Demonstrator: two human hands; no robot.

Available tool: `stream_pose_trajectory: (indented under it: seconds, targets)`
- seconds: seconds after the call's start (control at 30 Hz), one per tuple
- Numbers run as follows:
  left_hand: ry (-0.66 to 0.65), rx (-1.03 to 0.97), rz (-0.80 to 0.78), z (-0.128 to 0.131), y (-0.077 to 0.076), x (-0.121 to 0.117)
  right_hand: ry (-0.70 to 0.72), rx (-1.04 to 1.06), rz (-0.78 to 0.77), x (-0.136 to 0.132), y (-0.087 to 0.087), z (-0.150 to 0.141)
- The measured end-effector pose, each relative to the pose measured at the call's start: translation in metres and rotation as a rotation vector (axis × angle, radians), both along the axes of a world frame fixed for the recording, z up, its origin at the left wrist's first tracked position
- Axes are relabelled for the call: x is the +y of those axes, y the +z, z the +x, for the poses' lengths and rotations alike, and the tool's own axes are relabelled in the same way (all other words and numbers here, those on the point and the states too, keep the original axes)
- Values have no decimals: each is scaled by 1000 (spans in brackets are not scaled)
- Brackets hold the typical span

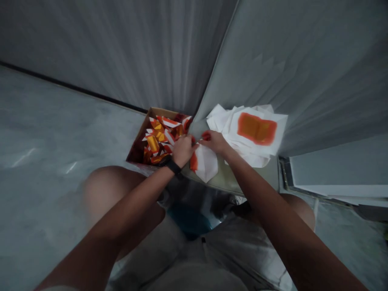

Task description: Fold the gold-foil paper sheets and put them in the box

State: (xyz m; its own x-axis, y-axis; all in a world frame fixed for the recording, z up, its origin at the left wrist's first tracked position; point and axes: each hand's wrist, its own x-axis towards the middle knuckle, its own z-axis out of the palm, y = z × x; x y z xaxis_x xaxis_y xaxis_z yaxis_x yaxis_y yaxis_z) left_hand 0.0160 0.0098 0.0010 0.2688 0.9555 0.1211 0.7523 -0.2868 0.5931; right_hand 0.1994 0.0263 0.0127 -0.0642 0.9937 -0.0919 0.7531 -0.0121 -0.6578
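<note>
A partly folded sheet of joss paper (207,162), white with an orange-red patch on its left side, lies on the seat top in front of me. My left hand (182,148) is closed at its upper left edge, fingers pinching the paper. At the top edge my right hand (214,142) also has its fingertips pinched together on the sheet. The fingertips partly hide that edge. To the right is a loose stack of white joss paper (226,125), its top sheet (256,128) showing a gold patch bordered in orange-red.
A cardboard box (135,141) holding several folded gold, red and white paper pieces (157,139) stands left of my left hand. Grey draped cloth or panels (136,52) rise behind. The pale padded seat (232,180) ends just before my knees.
</note>
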Motion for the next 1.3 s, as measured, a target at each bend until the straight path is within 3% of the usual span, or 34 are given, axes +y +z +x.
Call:
stream_pose_trajectory:
  seconds: [0.17, 0.33, 0.43, 0.57, 0.7, 0.83, 1.07, 1.3]
  targets:
    - [-7, -41, -70, -2, 2, 2, 13, -93, -122, 8, 12, -4]
    - [-168, -139, -111, -9, 2, 7, 81, 180, -235, -3, 17, 1]
    - [-269, -242, -154, -14, 6, 6, 42, 331, -189, -17, 23, 1]
    - [-371, -473, -336, -17, 15, -1, -24, 458, -145, -39, 38, -2]
    - [-335, -666, -492, -12, 27, -11, -59, 563, -173, -61, 61, 0]
    - [-248, -747, -521, -3, 39, -22, -106, 620, -194, -83, 76, 18]
    - [-229, -666, -498, 19, 64, -39, -187, 717, -175, -104, 72, 40]
    - [-363, -621, -498, 39, 66, -39, -193, 769, -137, -112, 67, 60]
